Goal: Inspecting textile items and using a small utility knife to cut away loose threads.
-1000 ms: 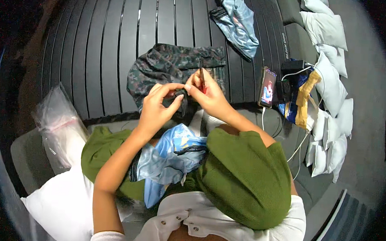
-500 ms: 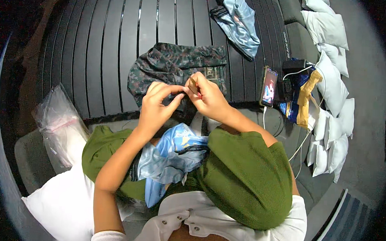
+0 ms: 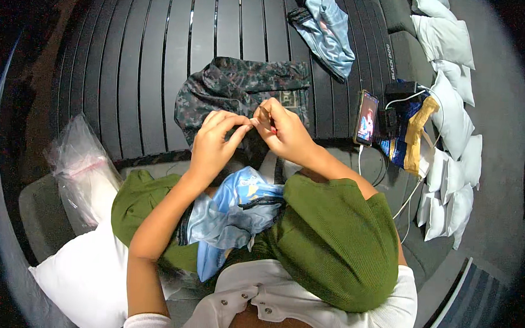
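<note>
Pinching a soft, limp camouflage garment (image 3: pixel 242 90) at its edge, left hand (image 3: pixel 213 147) and right hand (image 3: pixel 284 133) meet fingertip to fingertip.

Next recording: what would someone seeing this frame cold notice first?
First, the two hands meeting mid-frame: the left hand and right hand pinch something small between their fingertips, above a camouflage garment spread on the dark slatted surface. Next, the light blue patterned cloth bunched in the lap between green-clad knees. To the right, a lit phone lies among cables.
</note>
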`<action>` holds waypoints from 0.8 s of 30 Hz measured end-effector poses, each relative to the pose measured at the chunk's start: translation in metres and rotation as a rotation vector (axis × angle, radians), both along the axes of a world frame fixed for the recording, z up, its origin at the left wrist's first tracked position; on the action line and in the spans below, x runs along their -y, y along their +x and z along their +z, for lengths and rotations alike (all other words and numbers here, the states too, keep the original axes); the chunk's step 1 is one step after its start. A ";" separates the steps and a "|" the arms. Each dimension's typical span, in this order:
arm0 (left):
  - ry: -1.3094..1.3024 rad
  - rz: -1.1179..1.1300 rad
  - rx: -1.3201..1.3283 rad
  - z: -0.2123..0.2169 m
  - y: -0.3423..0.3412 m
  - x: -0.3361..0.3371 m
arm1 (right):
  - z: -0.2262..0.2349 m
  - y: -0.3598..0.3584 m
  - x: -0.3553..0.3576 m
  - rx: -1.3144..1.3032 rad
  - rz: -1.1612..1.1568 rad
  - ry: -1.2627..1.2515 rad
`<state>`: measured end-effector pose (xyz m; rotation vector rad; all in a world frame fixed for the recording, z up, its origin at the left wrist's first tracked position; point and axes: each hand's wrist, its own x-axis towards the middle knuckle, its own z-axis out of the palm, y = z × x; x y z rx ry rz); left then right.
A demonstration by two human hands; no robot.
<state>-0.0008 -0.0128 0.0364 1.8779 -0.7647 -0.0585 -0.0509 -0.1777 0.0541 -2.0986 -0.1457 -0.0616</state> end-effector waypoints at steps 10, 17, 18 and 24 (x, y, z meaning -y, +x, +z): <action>-0.266 -0.087 -0.781 -0.002 0.007 -0.003 | 0.012 0.000 0.004 -0.062 -0.149 0.029; -0.413 -0.125 -0.985 -0.001 0.008 -0.003 | 0.008 -0.001 0.004 -0.194 -0.078 0.190; -0.421 -0.137 -0.956 -0.001 0.008 -0.003 | 0.007 -0.001 0.004 -0.187 -0.075 0.208; -0.132 0.067 -0.458 0.000 0.005 -0.003 | 0.003 -0.002 0.006 -0.182 -0.078 0.223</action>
